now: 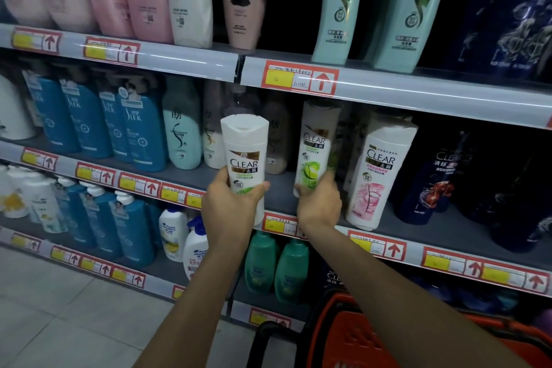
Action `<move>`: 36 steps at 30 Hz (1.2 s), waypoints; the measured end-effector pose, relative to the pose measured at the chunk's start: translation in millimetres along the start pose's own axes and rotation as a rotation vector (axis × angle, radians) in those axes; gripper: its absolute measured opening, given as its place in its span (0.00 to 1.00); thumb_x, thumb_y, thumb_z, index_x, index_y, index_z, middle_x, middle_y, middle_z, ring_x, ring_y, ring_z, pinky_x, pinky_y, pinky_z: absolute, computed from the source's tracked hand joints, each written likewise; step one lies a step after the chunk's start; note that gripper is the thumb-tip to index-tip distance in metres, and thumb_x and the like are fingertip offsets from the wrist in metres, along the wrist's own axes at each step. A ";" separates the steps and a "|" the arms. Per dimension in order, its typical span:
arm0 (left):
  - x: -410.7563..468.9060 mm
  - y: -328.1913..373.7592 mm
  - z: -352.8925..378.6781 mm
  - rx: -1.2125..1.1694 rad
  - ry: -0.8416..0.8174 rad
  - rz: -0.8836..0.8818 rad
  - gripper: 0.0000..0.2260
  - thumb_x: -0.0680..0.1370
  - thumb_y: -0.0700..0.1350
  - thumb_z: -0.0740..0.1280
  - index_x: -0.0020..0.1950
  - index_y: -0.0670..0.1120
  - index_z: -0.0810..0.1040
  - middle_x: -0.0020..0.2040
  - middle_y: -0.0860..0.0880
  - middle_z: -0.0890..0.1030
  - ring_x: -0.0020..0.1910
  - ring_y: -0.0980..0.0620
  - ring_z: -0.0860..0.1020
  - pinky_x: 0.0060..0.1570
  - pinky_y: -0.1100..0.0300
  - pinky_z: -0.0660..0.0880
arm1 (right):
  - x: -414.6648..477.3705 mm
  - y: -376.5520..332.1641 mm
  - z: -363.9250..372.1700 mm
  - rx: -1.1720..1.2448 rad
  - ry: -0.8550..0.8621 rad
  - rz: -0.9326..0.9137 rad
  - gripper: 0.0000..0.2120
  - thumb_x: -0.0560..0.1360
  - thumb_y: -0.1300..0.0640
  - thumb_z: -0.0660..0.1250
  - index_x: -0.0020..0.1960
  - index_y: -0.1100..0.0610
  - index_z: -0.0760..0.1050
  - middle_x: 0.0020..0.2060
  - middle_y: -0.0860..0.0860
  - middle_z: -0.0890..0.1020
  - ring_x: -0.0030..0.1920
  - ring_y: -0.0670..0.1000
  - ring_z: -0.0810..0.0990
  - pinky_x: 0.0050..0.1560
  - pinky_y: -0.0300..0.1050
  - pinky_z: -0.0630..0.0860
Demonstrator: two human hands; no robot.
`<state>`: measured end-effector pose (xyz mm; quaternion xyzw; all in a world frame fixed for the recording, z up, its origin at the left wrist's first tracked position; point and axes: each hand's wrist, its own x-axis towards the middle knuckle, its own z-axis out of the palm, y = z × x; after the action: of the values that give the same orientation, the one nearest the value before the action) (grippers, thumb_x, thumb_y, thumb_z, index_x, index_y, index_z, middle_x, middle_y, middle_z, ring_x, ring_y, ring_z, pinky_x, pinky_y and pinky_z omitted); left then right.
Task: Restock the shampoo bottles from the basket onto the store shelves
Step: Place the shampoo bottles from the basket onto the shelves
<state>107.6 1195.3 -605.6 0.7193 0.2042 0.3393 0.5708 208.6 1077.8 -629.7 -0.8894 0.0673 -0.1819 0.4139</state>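
Observation:
My left hand (231, 203) grips a white Clear shampoo bottle with a green label (245, 155), held upright in front of the middle shelf (280, 197). My right hand (319, 203) is closed round the base of a second white Clear bottle with a green swirl (316, 143), which stands tilted slightly on that shelf. To its right stands a white Clear bottle with a pink label (378, 173). The orange basket (352, 334) sits low at the bottom right, partly hidden by my right arm.
Blue Slek bottles (134, 128) and pale bottles fill the middle shelf to the left. Dark blue Clear bottles (433, 179) stand to the right. Green bottles (277, 266) sit on the shelf below. Price-tag rails (298, 78) edge each shelf. Grey floor tiles lie at bottom left.

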 end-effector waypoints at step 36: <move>9.4 10.1 11.2 -0.023 0.030 -0.049 0.17 0.70 0.50 0.82 0.55 0.49 0.83 0.50 0.55 0.85 0.46 0.54 0.81 0.36 0.65 0.71 | 49.6 -13.6 19.3 -0.018 0.068 0.224 0.22 0.80 0.54 0.68 0.67 0.65 0.65 0.60 0.63 0.81 0.61 0.65 0.80 0.53 0.54 0.78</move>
<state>121.2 1191.4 -594.9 0.7021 0.2265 0.3383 0.5842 261.4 1086.9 -617.4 -0.8733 0.1819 -0.1643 0.4211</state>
